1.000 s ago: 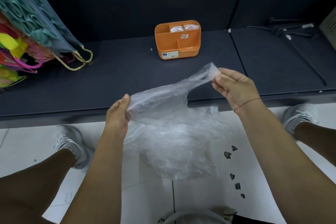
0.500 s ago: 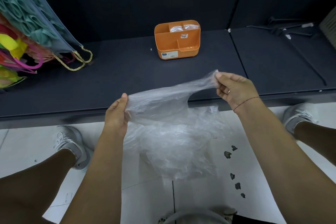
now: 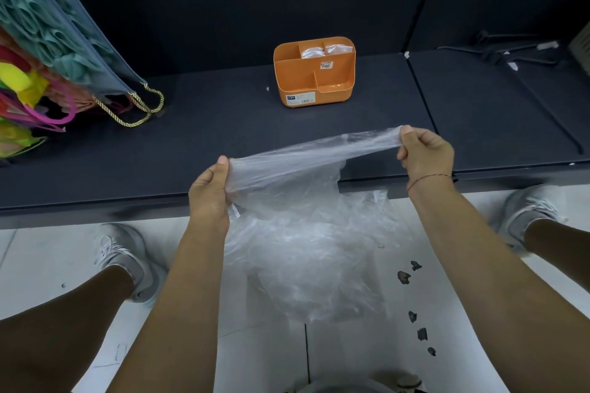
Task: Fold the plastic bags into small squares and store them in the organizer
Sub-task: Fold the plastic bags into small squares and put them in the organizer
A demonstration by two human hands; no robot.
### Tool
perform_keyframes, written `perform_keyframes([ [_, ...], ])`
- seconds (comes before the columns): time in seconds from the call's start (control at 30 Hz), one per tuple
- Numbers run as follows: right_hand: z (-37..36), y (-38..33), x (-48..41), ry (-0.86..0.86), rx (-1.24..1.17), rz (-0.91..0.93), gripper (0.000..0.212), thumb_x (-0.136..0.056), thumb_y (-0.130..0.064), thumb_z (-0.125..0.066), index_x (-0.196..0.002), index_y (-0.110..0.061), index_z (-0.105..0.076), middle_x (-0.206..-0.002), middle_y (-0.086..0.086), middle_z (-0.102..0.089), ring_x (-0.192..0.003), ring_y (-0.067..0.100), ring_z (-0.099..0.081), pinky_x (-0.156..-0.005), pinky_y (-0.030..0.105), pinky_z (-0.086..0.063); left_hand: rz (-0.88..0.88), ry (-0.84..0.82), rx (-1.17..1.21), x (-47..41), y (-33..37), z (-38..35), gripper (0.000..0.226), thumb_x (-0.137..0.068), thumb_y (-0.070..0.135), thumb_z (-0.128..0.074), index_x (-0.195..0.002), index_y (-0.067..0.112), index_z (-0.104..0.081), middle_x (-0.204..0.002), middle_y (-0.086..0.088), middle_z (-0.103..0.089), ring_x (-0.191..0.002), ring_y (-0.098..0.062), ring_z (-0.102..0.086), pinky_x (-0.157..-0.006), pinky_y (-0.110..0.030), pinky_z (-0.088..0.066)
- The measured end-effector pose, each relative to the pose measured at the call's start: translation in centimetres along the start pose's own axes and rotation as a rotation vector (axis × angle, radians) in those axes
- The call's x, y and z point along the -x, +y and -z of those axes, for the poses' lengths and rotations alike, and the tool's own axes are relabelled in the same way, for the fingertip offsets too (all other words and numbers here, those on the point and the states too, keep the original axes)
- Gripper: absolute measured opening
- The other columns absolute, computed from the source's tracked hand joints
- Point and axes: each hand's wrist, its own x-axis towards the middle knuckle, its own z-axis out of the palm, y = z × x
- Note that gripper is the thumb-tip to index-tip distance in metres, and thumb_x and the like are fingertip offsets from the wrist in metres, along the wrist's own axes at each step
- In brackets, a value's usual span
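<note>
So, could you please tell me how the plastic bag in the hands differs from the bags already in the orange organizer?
The plastic bag is unfolded and crumpled, stretched between the left hand and right hand; the stored bags are compact bundles. The plastic bag hangs in front of the shelf; the stored bags sit in the organizer's two rear compartments. Both are clear plastic.

Clear crumpled plastic bag (image 3: 306,252), top edge taut

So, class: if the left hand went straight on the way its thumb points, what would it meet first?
Likely the back panel: the left hand, gripping the plastic bag, points across the shelf, left of the orange organizer. Depth is unclear.
</note>
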Motion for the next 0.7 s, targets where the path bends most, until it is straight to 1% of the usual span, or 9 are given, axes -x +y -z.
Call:
perform_keyframes([
  [0.07, -0.1, -0.1, -1.3, -0.007, 0.033, -0.007, 0.026, -0.097, -0.021, -0.056, -0.071, -0.02, -0.06, -0.051, -0.005, -0.047, -0.047, 0.004, -0.04, -0.056, 0.017, -0.041, -0.003, 0.013, -0.012, -0.7, 0.5, -0.5, 0.017, -0.093, 0.035, -0.065, -0.093, 0.019, -0.073, -0.069, 0.006, -0.065, -0.066, -0.013, -0.059, -0.073, -0.035, -0.055],
  [0.13, -0.3, -0.3, -2.7, -0.031, 0.025, -0.064, 0.026, -0.097, -0.022, -0.055, -0.071, -0.02, -0.058, -0.061, -0.002, -0.046, -0.054, 0.006, -0.042, -0.05, 0.014, -0.042, -0.06, 0.023, -0.114, -1.7, 0.7, -1.3, 0.02, -0.096, 0.034, -0.061, -0.094, 0.018, -0.072, -0.054, 0.006, -0.048, -0.057, -0.011, -0.044, -0.071, -0.031, -0.046],
  [0.2, -0.8, -0.5, -3.8, -0.064, -0.007, -0.101, 0.025, -0.097, -0.022, -0.056, -0.072, -0.02, -0.057, -0.063, -0.002, -0.048, -0.056, 0.007, -0.045, -0.052, 0.014, -0.045, -0.172, 0.01, -0.277, -2.3, 0.9, -2.5, 0.022, -0.098, 0.036, -0.057, -0.093, 0.018, -0.068, -0.07, 0.005, -0.052, -0.069, -0.012, -0.051, -0.077, -0.029, -0.041],
  [0.27, -1.8, -0.4, -4.6, -0.085, 0.018, -0.089, 0.025, -0.097, -0.023, -0.056, -0.072, -0.019, -0.058, -0.064, -0.001, -0.05, -0.056, 0.008, -0.046, -0.054, 0.016, -0.045, -0.235, -0.047, -0.431, -2.6, 1.1, -4.1, 0.026, -0.097, 0.045, -0.055, -0.107, 0.021, -0.061, -0.103, 0.009, -0.058, -0.099, -0.011, -0.054, -0.087, -0.026, -0.037],
  [0.33, -2.8, -0.3, -5.4, -0.084, 0.028, -0.083, 0.026, -0.096, -0.024, -0.057, -0.071, -0.018, -0.058, -0.064, 0.0, -0.052, -0.057, 0.01, -0.046, -0.056, 0.019, -0.045, -0.15, -0.173, -0.585, -3.0, 1.2, -5.5, 0.038, -0.094, 0.057, -0.051, -0.116, 0.026, -0.054, -0.119, 0.011, -0.052, -0.109, -0.01, -0.048, -0.09, -0.028, -0.037],
  [0.43, -3.9, -0.4, -6.9, -0.058, 0.005, -0.107, 0.029, -0.095, -0.024, -0.059, -0.067, -0.018, -0.056, -0.058, -0.001, -0.052, -0.05, 0.009, -0.045, -0.051, 0.02, -0.043, 0.087, -0.226, -0.695, -4.4, 1.1, -5.9, 0.051, -0.087, 0.066, -0.055, -0.107, 0.02, -0.065, -0.111, 0.007, -0.064, -0.103, -0.017, -0.06, -0.089, -0.038, -0.05],
  [0.5, -4.4, -0.3, -8.2, -0.051, 0.001, -0.116, 0.032, -0.095, -0.025, -0.06, -0.064, -0.017, -0.054, -0.055, -0.001, -0.05, -0.041, 0.006, -0.041, -0.041, 0.017, -0.038, 0.177, -0.246, -0.656, -5.3, 0.7, -5.5, 0.043, -0.083, 0.058, -0.067, -0.096, 0.018, -0.073, -0.099, -0.002, -0.075, -0.092, -0.022, -0.069, -0.084, -0.041, -0.057],
  [0.6, -4.9, 0.0, -9.8, -0.047, 0.081, -0.125, 0.04, -0.092, -0.034, -0.064, -0.06, -0.017, -0.048, -0.053, -0.001, -0.048, -0.034, 0.004, -0.035, -0.039, 0.017, -0.034, 0.107, -0.256, -0.619, -6.7, 0.2, -5.7, 0.03, -0.086, 0.042, -0.072, -0.081, 0.012, -0.072, -0.079, -0.005, -0.073, -0.073, -0.019, -0.066, -0.069, -0.031, -0.055],
  [0.7, -5.3, 0.4, -11.6, -0.054, 0.164, -0.128, 0.047, -0.089, -0.041, -0.065, -0.057, -0.016, -0.043, -0.052, 0.0, -0.047, -0.038, 0.008, -0.034, -0.042, 0.019, -0.034, -0.031, -0.135, -0.538, -9.0, 0.4, -6.4, 0.024, -0.088, 0.034, -0.072, -0.075, 0.015, -0.066, -0.07, 0.0, -0.059, -0.063, -0.012, -0.05, -0.058, -0.023, -0.045],
])
